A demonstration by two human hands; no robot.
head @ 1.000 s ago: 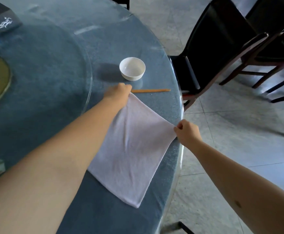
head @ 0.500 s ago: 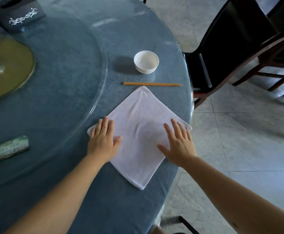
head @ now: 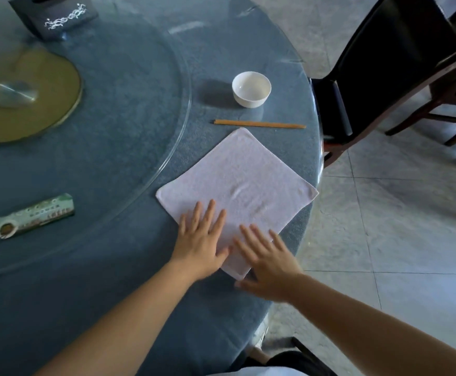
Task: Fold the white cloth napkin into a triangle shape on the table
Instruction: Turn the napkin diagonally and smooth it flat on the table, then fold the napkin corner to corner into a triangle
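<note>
The white cloth napkin lies flat as a square turned like a diamond, near the right edge of the round blue table. My left hand rests palm down on its near left part, fingers spread. My right hand lies flat over the napkin's near corner, fingers apart and slightly blurred. Neither hand grips the cloth. The near corner is partly hidden under my right hand.
A pair of wooden chopsticks lies just beyond the napkin, and a white bowl stands behind it. A glass turntable covers the table's middle. A wrapped packet lies at left, a dark tissue box far left. A dark chair stands right.
My hands let go of the napkin's far and right corners, pressed flat on it, then slid toward me to its near corner. The napkin now lies spread flat.
</note>
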